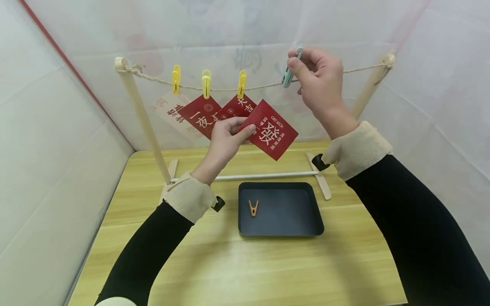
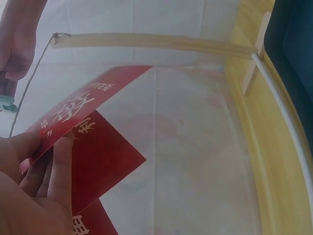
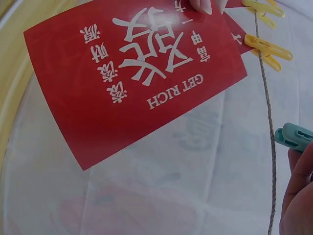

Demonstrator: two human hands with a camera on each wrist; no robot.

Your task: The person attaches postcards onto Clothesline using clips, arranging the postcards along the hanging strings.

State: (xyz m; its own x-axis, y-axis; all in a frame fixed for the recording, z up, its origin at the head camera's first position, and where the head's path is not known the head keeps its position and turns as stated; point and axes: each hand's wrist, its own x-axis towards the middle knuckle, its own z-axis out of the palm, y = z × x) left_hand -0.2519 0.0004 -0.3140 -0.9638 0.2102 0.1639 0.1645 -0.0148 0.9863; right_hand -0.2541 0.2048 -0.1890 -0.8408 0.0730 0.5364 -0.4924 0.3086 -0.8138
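A square red card with white lettering is pinched at its left corner between thumb and fingers of my left hand. My right hand holds a teal clothespin beside the twine line; the right wrist view puts the teal clothespin close to the twine, and I cannot tell whether they touch. Left of that, three yellow clothespins grip the line. Below them hang a pale card and two red cards, partly overlapping; my left hand covers part of them.
Wooden posts carry the twine at both ends, with a white rod joining their feet. On the wood-grain table sits a dark tray with an orange clothespin inside. Pale sheeting encloses the back and sides.
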